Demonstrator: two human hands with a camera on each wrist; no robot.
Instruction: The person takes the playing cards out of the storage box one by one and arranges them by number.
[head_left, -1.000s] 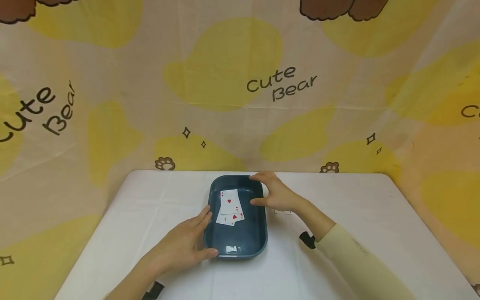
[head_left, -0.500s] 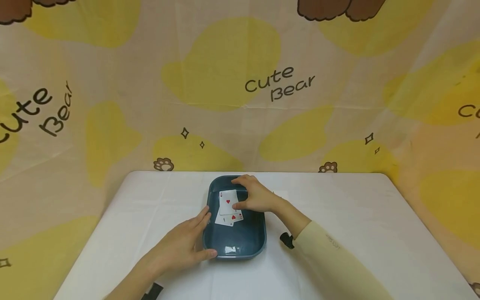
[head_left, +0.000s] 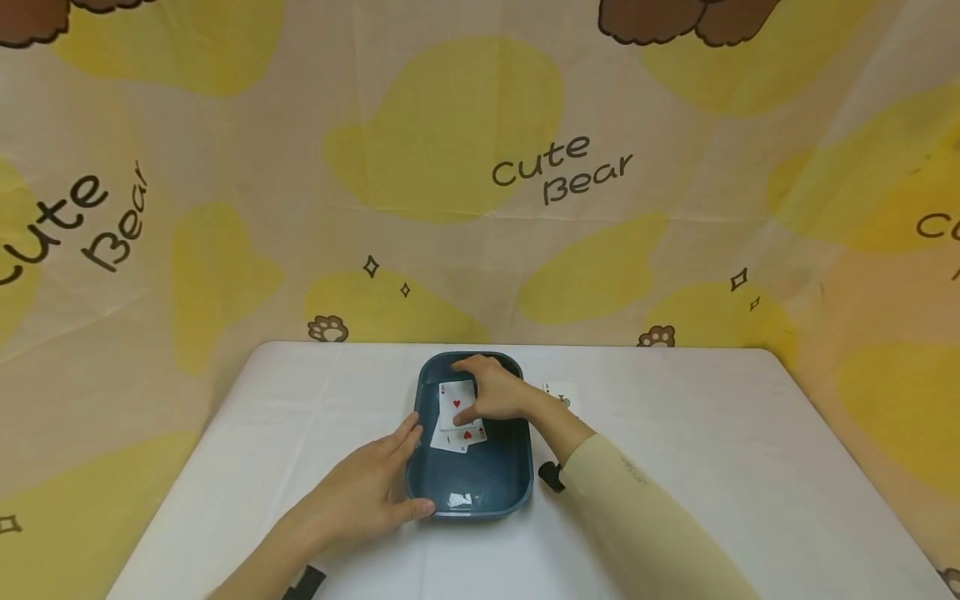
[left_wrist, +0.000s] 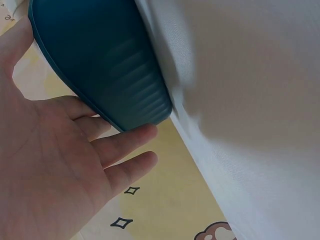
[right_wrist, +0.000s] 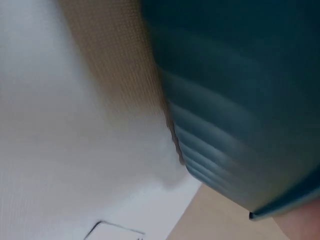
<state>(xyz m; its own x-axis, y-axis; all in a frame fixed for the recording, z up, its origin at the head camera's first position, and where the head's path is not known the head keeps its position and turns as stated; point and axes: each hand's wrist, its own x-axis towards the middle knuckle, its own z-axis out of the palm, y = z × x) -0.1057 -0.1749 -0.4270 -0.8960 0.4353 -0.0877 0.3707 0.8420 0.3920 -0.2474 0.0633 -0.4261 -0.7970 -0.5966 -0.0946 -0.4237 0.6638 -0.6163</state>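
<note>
A dark blue tray (head_left: 483, 479) lies on the white table, its ribbed outer wall (left_wrist: 120, 65) showing in the left wrist view. My left hand (head_left: 363, 483) rests against its left side, fingers extended along the wall and thumb at the near left corner. Inside the tray, overlapping playing cards lie face up, an ace of hearts (head_left: 456, 397) on top. Over the tray's far right part reaches my right hand (head_left: 497, 392), thumb and fingers spread apart. Its thumb tip is over the ace; whether it touches is unclear. The right wrist view shows mainly the tray's outside (right_wrist: 240, 110).
To the right of the tray, partly behind my right forearm, another playing card (head_left: 558, 390) with a black ace marking lies on the white table (head_left: 697, 442). A yellow patterned cloth (head_left: 450, 133) hangs behind the table's far edge.
My right hand has moved left from the tray's right rim to over the cards. The black ace on the table now shows more. My left hand and the tray keep their places.
</note>
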